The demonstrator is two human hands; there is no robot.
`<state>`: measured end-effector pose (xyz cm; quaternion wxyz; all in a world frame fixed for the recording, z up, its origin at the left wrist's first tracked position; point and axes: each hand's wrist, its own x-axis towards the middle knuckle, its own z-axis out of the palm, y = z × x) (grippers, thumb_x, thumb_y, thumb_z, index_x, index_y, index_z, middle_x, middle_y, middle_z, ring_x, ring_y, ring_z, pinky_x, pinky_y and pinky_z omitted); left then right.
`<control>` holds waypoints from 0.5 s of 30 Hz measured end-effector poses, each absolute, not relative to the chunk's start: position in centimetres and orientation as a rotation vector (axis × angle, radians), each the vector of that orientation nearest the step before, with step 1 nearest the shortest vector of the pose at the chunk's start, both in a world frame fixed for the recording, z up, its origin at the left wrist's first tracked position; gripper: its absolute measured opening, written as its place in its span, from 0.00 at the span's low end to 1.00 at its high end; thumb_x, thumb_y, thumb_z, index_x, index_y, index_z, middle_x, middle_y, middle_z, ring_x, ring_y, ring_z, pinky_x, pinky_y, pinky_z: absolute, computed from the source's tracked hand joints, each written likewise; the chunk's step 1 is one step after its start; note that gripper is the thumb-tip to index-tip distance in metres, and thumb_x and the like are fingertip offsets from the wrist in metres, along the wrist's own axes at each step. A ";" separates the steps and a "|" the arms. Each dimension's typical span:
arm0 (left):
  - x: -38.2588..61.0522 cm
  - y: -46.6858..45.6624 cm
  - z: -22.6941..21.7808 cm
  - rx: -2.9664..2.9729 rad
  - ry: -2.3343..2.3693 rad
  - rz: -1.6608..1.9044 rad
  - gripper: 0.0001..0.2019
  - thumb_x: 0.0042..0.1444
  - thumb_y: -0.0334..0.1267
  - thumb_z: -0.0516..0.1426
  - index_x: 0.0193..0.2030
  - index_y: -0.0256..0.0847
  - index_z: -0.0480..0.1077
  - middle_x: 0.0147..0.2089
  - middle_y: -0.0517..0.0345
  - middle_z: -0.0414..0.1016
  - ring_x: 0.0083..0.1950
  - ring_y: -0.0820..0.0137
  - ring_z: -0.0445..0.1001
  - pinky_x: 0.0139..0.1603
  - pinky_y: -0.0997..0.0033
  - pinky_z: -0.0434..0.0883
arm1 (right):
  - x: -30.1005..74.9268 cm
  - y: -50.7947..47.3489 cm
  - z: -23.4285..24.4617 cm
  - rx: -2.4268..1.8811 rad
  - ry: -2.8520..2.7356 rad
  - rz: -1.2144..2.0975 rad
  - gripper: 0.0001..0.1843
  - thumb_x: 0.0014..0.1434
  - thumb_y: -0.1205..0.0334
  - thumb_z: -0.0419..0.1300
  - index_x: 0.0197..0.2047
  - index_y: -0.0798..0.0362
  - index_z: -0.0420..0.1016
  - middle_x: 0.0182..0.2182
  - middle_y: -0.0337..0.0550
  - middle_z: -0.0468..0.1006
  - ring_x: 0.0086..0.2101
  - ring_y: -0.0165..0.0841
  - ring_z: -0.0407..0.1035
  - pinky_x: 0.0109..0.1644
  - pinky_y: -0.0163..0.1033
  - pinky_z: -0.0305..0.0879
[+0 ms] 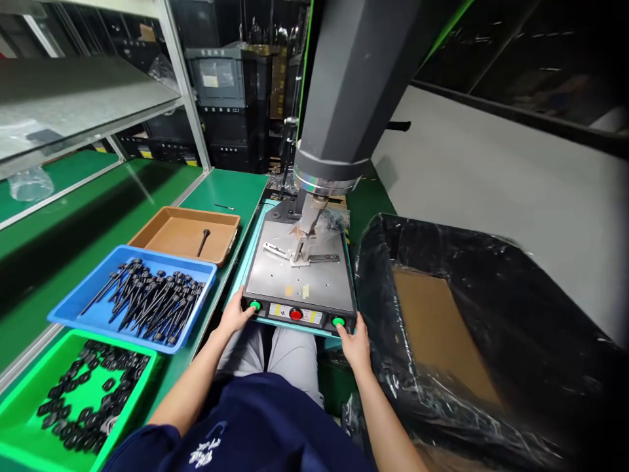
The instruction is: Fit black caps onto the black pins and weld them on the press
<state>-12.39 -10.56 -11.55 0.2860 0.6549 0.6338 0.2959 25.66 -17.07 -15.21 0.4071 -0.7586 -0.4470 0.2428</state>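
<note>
Left hand (237, 316) and right hand (356, 342) touch green buttons (339, 321), finger closure unclear; upright fixture (301, 249) stands far, midway between them.

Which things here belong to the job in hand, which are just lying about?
Likely in the job:
left hand, thumb on left green button
right hand, thumb on right green button
machine head, metal fixture
blue tray of black rods
green tray of small black parts
brown tray, one rod

Seemingly lying about:
stacked crates behind
thin stick on bench
cardboard in black bin
</note>
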 end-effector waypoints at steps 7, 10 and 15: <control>-12.0 -10.9 -11.0 1.683 1.741 0.756 0.39 0.54 0.45 0.60 0.70 0.36 0.55 0.67 0.41 0.64 0.64 0.55 0.69 0.65 0.55 0.64 | 25.3 -17.3 -16.2 -1.824 -1.117 0.595 0.49 0.53 0.39 0.58 0.71 0.56 0.52 0.63 0.62 0.64 0.44 0.46 0.75 0.48 0.49 0.72; -12.0 -10.9 -10.7 1.706 1.764 0.701 0.40 0.53 0.44 0.60 0.70 0.34 0.54 0.69 0.39 0.62 0.67 0.53 0.65 0.66 0.55 0.63 | 25.3 -17.4 -16.3 -1.826 -1.132 0.571 0.48 0.54 0.40 0.58 0.70 0.57 0.52 0.64 0.63 0.62 0.47 0.47 0.74 0.48 0.50 0.73; -11.8 -10.9 -10.3 1.754 1.780 0.645 0.41 0.53 0.43 0.60 0.71 0.33 0.51 0.69 0.38 0.60 0.70 0.52 0.61 0.68 0.55 0.62 | 25.4 -17.5 -16.3 -1.848 -1.144 0.535 0.45 0.54 0.42 0.58 0.70 0.55 0.54 0.64 0.61 0.62 0.52 0.49 0.71 0.48 0.50 0.73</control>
